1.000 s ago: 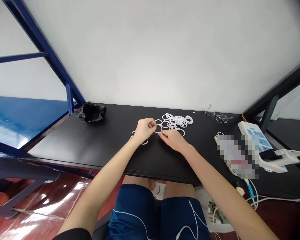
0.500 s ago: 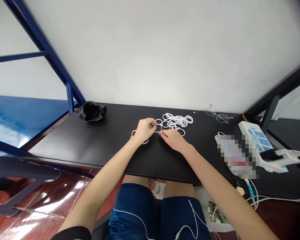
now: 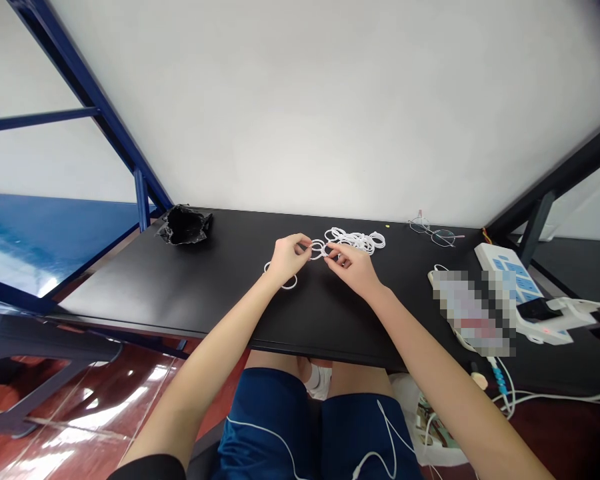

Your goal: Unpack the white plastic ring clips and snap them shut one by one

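Over the middle of the black table, my left hand (image 3: 289, 257) pinches the edge of a white ring (image 3: 317, 254) between thumb and fingers. My right hand (image 3: 354, 267) is closed at the right side of the same small group of rings, with thumb and fingertips on a ring's edge. Just behind it lies a heap of several white rings (image 3: 353, 238), overlapping one another and partly hidden by my right hand. More white rings (image 3: 289, 283) show beneath my left wrist, which covers part of them.
An open, crumpled black bag (image 3: 185, 225) sits at the table's back left. Glasses (image 3: 443, 237) lie at the back right. Nearer on the right are a pixelated phone (image 3: 473, 313), a white power strip (image 3: 510, 270) and cables (image 3: 555, 398). A pale wall stands behind the table (image 3: 180, 287).
My right hand has moved slightly up and right, from a ring's lower edge to its right side, and now hides more of the heap. My left hand has stayed nearly in place.
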### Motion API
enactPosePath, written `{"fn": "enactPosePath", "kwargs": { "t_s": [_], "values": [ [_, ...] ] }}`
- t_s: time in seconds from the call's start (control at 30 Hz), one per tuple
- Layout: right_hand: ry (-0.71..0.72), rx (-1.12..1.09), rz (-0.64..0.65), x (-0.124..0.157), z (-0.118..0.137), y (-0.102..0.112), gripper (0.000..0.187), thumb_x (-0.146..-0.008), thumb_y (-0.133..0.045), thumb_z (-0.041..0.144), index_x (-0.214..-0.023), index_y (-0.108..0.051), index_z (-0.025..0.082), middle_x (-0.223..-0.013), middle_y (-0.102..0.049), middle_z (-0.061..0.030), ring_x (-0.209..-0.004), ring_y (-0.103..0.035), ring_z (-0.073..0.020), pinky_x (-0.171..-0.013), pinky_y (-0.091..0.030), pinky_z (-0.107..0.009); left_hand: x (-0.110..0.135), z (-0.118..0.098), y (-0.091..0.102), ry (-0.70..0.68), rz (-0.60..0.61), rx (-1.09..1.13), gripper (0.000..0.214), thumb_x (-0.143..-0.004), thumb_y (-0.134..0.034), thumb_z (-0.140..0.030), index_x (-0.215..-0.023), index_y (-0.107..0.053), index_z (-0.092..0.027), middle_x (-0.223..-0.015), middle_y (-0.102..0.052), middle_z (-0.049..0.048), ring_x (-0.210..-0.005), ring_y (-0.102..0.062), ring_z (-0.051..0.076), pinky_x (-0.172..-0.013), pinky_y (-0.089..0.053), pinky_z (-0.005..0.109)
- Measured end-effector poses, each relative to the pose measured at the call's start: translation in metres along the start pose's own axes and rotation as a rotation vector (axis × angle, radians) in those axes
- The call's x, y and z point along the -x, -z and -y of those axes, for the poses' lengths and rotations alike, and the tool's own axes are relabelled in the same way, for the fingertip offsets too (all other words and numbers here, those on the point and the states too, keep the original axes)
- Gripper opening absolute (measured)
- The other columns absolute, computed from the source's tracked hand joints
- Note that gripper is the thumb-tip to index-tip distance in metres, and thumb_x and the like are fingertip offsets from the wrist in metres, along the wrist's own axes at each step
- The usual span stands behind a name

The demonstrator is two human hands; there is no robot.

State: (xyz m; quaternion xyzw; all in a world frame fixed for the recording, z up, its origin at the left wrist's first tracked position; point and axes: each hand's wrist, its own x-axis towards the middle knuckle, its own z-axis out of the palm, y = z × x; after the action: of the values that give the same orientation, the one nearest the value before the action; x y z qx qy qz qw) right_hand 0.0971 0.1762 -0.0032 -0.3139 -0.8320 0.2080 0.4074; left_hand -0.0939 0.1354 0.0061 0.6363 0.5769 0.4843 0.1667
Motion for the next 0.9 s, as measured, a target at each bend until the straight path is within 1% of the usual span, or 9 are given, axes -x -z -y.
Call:
{"fn": "enactPosePath", "kwargs": {
  "t_s": [0.1,0.17,0.33,0.43,0.53,0.63,0.7,0.8,0.9],
  "values": [
    [0.014,0.015,-0.028,0.000,-0.002,0.000,0.020,-0.082,-0.057,0.021,-0.099,-0.068,0.019,-0.081,-0.068,-0.0031,-0.054,-0.054,-0.0110,-0.057,-0.048,-0.026,0.000,0.005,0.001,-0.006,0.001,-0.189,0.022,-0.073,-0.058,-0.010,-0.093,-0.064,-0.018,-0.081,-0.071,0.0004,-0.057,-0.061,0.011,-0.065,-0.050,0.025],
    [-0.007,0.029,-0.052,-0.001,-0.002,0.000,0.019,-0.081,-0.056,0.021,-0.096,-0.069,0.019,-0.079,-0.068,-0.0031,-0.053,-0.054,-0.0110,-0.057,-0.049,-0.026,0.000,0.007,0.000,0.002,0.036,-0.283,0.020,-0.073,-0.059,-0.010,-0.090,-0.065,-0.019,-0.078,-0.071,-0.0003,-0.059,-0.061,0.013,-0.068,-0.050,0.027],
    [-0.052,0.023,-0.058,-0.001,-0.002,0.001,0.024,-0.081,-0.056,0.022,-0.100,-0.069,0.018,-0.079,-0.069,-0.0034,-0.050,-0.054,-0.0106,-0.055,-0.049,-0.027,-0.002,0.008,0.002,0.010,0.105,-0.207,0.017,-0.076,-0.063,-0.019,-0.093,-0.065,-0.018,-0.086,-0.071,0.0018,-0.062,-0.063,0.012,-0.067,-0.051,0.025],
    [-0.084,-0.010,-0.053,0.000,-0.001,0.001,0.032,-0.082,-0.055,0.023,-0.110,-0.067,0.016,-0.081,-0.069,-0.0037,-0.049,-0.055,-0.0108,-0.055,-0.050,-0.028,-0.007,0.010,0.017,0.013,0.024,-0.214,0.018,-0.081,-0.060,-0.024,-0.098,-0.064,-0.018,-0.088,-0.070,0.0028,-0.068,-0.064,0.013,-0.070,-0.051,0.025],
    [-0.113,-0.028,-0.045,0.000,0.000,0.002,0.033,-0.082,-0.054,0.025,-0.111,-0.067,0.016,-0.082,-0.070,-0.0039,-0.051,-0.057,-0.0113,-0.056,-0.051,-0.028,-0.012,0.019,0.036,0.107,-0.071,-0.412,0.019,-0.082,-0.057,-0.025,-0.099,-0.065,-0.019,-0.092,-0.069,0.0036,-0.078,-0.064,0.016,-0.077,-0.051,0.028],
    [-0.132,-0.029,-0.031,0.001,0.001,0.003,0.037,-0.083,-0.053,0.026,-0.118,-0.064,0.016,-0.082,-0.070,-0.0036,-0.051,-0.058,-0.0117,-0.057,-0.052,-0.029,-0.014,0.029,0.046,0.246,0.008,-0.582,0.029,-0.078,-0.062,-0.031,-0.104,-0.065,-0.019,-0.100,-0.068,0.0070,-0.084,-0.064,0.020,-0.074,-0.051,0.029],
    [-0.137,-0.031,-0.025,0.001,0.001,0.002,0.040,-0.084,-0.053,0.026,-0.122,-0.062,0.016,-0.083,-0.069,-0.0036,-0.051,-0.058,-0.0119,-0.058,-0.052,-0.029,-0.012,0.035,0.045,0.277,0.091,-0.645,0.024,-0.075,-0.063,-0.029,-0.097,-0.068,-0.018,-0.096,-0.068,0.0080,-0.083,-0.064,0.021,-0.070,-0.050,0.028],
    [-0.144,-0.035,-0.017,0.001,0.001,0.002,0.040,-0.084,-0.054,0.027,-0.122,-0.061,0.017,-0.084,-0.069,-0.0037,-0.051,-0.058,-0.0119,-0.059,-0.053,-0.030,-0.011,0.039,0.037,0.229,0.131,-0.631,0.011,-0.074,-0.059,-0.017,-0.079,-0.069,-0.018,-0.082,-0.068,0.0069,-0.075,-0.063,0.020,-0.065,-0.048,0.027],
    [-0.144,-0.039,-0.011,0.000,0.001,0.002,0.037,-0.086,-0.054,0.028,-0.120,-0.062,0.018,-0.085,-0.069,-0.0037,-0.049,-0.056,-0.0110,-0.058,-0.052,-0.030,-0.011,0.037,0.031,0.051,0.159,-0.496,0.014,-0.074,-0.055,-0.012,-0.076,-0.067,-0.017,-0.076,-0.067,0.0051,-0.069,-0.061,0.017,-0.064,-0.047,0.026]
  ]
}}
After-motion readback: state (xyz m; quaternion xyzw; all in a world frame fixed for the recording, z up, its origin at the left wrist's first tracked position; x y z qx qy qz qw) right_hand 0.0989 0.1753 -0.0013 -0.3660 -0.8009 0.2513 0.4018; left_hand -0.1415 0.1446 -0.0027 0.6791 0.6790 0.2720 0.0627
